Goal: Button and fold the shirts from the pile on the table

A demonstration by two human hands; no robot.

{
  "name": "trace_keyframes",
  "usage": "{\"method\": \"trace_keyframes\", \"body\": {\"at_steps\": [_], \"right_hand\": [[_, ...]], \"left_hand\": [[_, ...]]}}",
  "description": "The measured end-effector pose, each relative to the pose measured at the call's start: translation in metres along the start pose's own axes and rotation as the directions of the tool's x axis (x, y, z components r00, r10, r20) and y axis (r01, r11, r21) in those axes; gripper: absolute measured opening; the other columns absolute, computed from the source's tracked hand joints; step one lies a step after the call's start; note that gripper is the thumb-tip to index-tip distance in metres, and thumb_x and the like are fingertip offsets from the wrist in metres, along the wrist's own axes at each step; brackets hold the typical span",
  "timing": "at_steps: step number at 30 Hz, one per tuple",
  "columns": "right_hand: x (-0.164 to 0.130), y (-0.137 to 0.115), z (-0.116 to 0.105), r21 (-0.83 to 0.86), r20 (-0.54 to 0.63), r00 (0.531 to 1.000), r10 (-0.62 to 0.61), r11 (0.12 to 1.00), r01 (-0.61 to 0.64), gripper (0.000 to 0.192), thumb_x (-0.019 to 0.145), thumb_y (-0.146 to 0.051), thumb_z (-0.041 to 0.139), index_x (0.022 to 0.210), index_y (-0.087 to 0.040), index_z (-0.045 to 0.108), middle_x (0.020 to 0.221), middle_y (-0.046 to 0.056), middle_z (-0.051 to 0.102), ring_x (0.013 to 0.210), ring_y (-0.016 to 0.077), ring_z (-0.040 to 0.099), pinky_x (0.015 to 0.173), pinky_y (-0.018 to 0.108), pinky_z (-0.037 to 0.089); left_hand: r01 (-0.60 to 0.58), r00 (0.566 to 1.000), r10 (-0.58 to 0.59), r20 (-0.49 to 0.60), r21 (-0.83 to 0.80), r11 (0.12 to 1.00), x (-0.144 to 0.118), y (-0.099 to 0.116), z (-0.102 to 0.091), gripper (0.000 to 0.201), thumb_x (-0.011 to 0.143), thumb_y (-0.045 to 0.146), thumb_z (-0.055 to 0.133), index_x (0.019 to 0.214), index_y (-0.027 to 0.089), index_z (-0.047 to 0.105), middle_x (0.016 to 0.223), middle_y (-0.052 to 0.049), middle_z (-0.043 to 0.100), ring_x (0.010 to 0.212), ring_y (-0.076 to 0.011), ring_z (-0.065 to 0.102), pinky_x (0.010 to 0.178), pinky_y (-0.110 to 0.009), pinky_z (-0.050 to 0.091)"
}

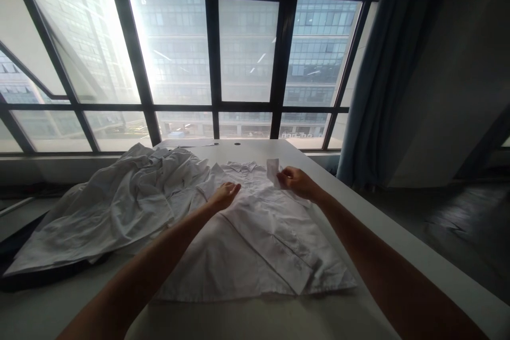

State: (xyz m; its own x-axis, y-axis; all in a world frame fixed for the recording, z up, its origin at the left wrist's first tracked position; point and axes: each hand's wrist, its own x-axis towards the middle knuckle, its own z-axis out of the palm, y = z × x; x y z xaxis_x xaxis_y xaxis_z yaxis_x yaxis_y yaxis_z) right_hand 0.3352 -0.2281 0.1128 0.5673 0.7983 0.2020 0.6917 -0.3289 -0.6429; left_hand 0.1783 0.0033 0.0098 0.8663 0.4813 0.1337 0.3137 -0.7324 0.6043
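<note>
Arms both stretched forward over a white table [398, 234], forearms converging toward the far end of a white shirt [255, 234] spread flat on it. Shirt lies front up, collar [243, 166] away from the person, hem toward the near edge.

Left hand [225, 195]: palm down, fingers together and loosely extended, resting flat on the shirt near its left shoulder. Nothing gripped; pressing only. Wrist straight, elbow low.

Right hand [297, 181]: fingers curled, thumb and fingertips pinching a small white tag [273, 170] or fold of cloth raised just beside the collar. Whether it is a label or a bit of the shirt cannot be told. Wrist slightly cocked inward.

Heap [115, 207] of rumpled white garments to the left, touching the shirt's sleeve side. Large windows [247, 53] beyond the table, tall buildings outside. Dark curtain [382, 79] at right.
</note>
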Motion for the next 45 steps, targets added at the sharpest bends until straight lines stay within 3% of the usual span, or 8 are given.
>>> {"method": "trace_keyframes", "body": {"at_steps": [4,9,22,27,30,34,38,45], "right_hand": [[-0.022,-0.06,0.048,0.047,0.164,0.962,-0.218,0.976,0.213,0.024,0.094,-0.031,0.055,0.104,-0.013,0.067,0.101,0.013,0.074,0.081,0.0182,0.069,0.068,0.024,0.05],[-0.059,-0.074,0.099,-0.017,0.372,0.866,-0.335,0.93,0.368,0.023,0.086,-0.035,0.068,0.098,-0.017,0.074,0.098,0.009,0.076,0.087,0.0219,0.071,0.072,0.026,0.049],[-0.004,0.056,0.086,-0.403,0.311,0.948,-0.066,0.894,0.194,0.054,0.091,-0.041,0.056,0.138,-0.016,0.057,0.15,0.013,0.048,0.14,0.0263,0.041,0.115,0.037,0.03],[0.015,0.082,0.095,-0.461,0.149,0.988,-0.048,0.88,0.112,0.059,0.095,-0.047,0.048,0.145,-0.015,0.049,0.154,0.013,0.042,0.142,0.0247,0.037,0.117,0.037,0.025],[0.033,0.082,0.098,-0.489,0.124,0.991,-0.047,0.866,0.102,0.059,0.097,-0.048,0.045,0.147,-0.019,0.046,0.156,0.011,0.039,0.144,0.0232,0.032,0.118,0.037,0.022],[0.053,0.087,0.104,-0.545,0.134,0.989,0.056,0.838,0.026,0.061,0.099,-0.049,0.037,0.153,-0.02,0.036,0.162,0.011,0.026,0.149,0.0248,0.02,0.12,0.044,0.013],[0.057,0.102,0.107,-0.537,0.205,0.963,0.177,0.842,-0.041,0.069,0.1,-0.056,0.022,0.158,-0.018,0.022,0.165,0.008,0.014,0.152,0.0238,0.01,0.121,0.048,0.006],[0.072,0.105,0.09,-0.549,0.214,0.968,0.13,0.836,0.009,0.07,0.097,-0.06,0.03,0.155,-0.02,0.033,0.162,0.01,0.025,0.148,0.0269,0.023,0.119,0.046,0.017]], "left_hand": [[0.32,0.931,-0.122,0.345,-0.606,0.728,-0.03,0.026,-0.025,0.095,0.081,0.088,0.017,0.108,0.013,0.067,0.101,-0.012,0.071,0.088,-0.0228,0.067,0.082,-0.037,0.053],[0.474,0.85,-0.176,0.497,-0.576,0.666,-0.077,0.014,-0.035,0.04,0.063,0.05,0.082,0.076,0.014,0.068,0.065,-0.001,0.063,0.056,-0.0117,0.055,0.053,-0.023,0.045],[0.498,0.861,-0.369,0.351,-0.426,0.756,-0.11,-0.01,-0.03,0.078,0.055,0.035,0.088,0.123,0.018,0.055,0.08,-0.001,0.071,0.07,-0.0187,0.068,0.059,-0.025,0.05],[0.312,0.94,-0.307,0.149,-0.008,0.95,-0.115,-0.005,-0.036,0.065,0.063,0.057,0.08,0.115,0.021,0.066,0.083,-0.007,0.073,0.085,-0.0298,0.07,0.073,-0.036,0.054],[0.045,0.999,-0.043,-0.012,0.278,0.96,-0.101,0.017,-0.036,0.056,0.08,0.056,0.068,0.122,0.02,0.066,0.108,-0.014,0.072,0.111,-0.0339,0.063,0.095,-0.043,0.048],[-0.372,0.926,0.33,0.184,0.29,0.882,-0.074,0.024,-0.012,0.053,0.097,0.05,0.042,0.143,0.025,0.052,0.153,-0.009,0.044,0.143,-0.0282,0.036,0.119,-0.048,0.023],[-0.406,0.884,0.308,0.353,0.252,0.878,-0.07,0.003,0.016,0.063,0.098,0.06,0.036,0.153,0.031,0.035,0.162,-0.006,0.024,0.151,-0.0294,0.015,0.121,-0.055,0.009],[-0.39,0.899,0.319,0.301,0.216,0.895,-0.051,-0.01,0.017,0.068,0.096,0.065,0.034,0.154,0.029,0.034,0.162,-0.006,0.024,0.151,-0.0285,0.018,0.121,-0.05,0.014]]}}
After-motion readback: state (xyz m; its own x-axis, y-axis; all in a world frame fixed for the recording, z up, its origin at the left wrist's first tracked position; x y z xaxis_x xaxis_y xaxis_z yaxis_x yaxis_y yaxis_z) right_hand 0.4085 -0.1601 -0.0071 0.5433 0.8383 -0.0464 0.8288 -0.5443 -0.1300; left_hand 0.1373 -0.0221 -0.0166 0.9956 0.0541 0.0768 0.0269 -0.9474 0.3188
